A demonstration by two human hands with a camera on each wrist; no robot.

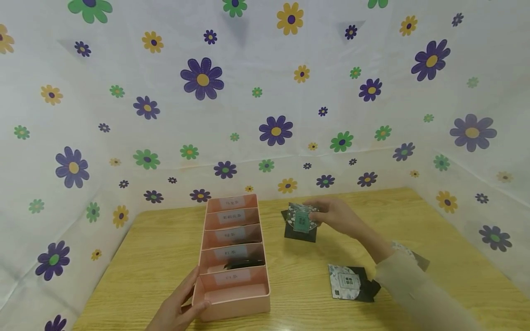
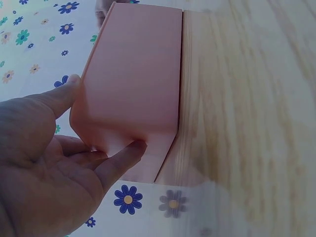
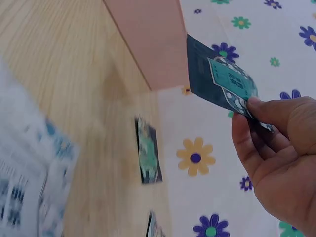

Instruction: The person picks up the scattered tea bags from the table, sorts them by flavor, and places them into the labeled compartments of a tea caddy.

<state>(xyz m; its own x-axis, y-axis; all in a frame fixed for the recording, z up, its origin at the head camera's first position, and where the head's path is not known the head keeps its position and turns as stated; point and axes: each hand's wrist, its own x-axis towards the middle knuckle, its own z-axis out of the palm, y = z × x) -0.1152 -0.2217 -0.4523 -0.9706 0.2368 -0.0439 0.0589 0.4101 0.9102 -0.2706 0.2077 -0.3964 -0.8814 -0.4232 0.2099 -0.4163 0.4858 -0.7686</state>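
My right hand (image 1: 337, 216) pinches a dark tea sachet (image 3: 202, 74) with a green label between thumb and fingers, to the right of a pink divided box (image 1: 236, 305). In the right wrist view it appears tilted, clear of the table. Another sachet (image 3: 148, 153) lies below it on the wood. At the box's near left corner my left hand (image 1: 175, 303) grips, thumb on the front and fingers along the side. White handwritten labels mark the compartments. A dark sachet (image 1: 244, 264) lies in the second compartment from the front; the front one shows a bare floor.
On the right of the wooden table (image 1: 165, 243), a pale patterned sachet (image 1: 345, 282) overlaps dark ones (image 1: 368, 287). Further right, another sachet (image 1: 420, 261) is partly behind my right sleeve (image 1: 414, 289). A flowered white cloth (image 1: 248, 110) hangs behind the table and along both sides.
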